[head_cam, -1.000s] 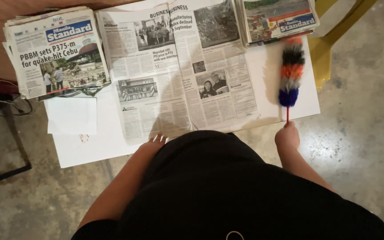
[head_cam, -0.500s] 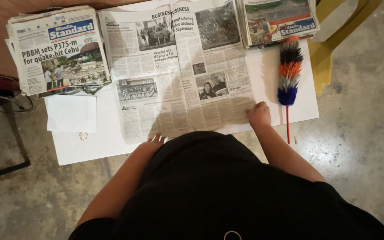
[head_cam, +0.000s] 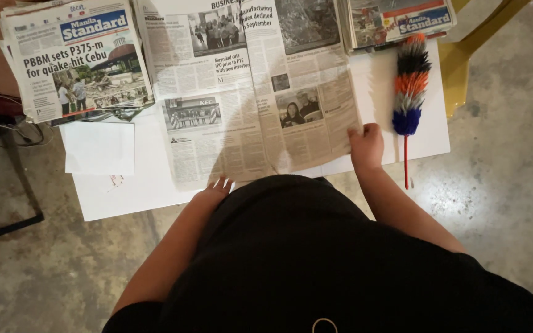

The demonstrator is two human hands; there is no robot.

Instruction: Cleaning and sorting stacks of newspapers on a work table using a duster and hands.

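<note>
A white desk [head_cam: 424, 132] stands on a grey concrete floor [head_cam: 44, 277]. Spread flat across its middle lies an open newspaper [head_cam: 248, 92], its near edge close to the desk's front. A folded stack of newspapers [head_cam: 75, 58] lies at the far left corner, overhanging the edge, and another stack [head_cam: 399, 18] lies at the far right. A blank white sheet [head_cam: 98, 148] rests near the left stack. Just right of the open newspaper lies a multicoloured feather duster [head_cam: 409, 86], its thin red handle pointing toward the front edge.

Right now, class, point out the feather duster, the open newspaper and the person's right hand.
feather duster [head_cam: 409, 80], head view, on its striped orange band.
open newspaper [head_cam: 248, 105], head view, near its centre fold.
right hand [head_cam: 366, 145], head view, on its back.
</note>
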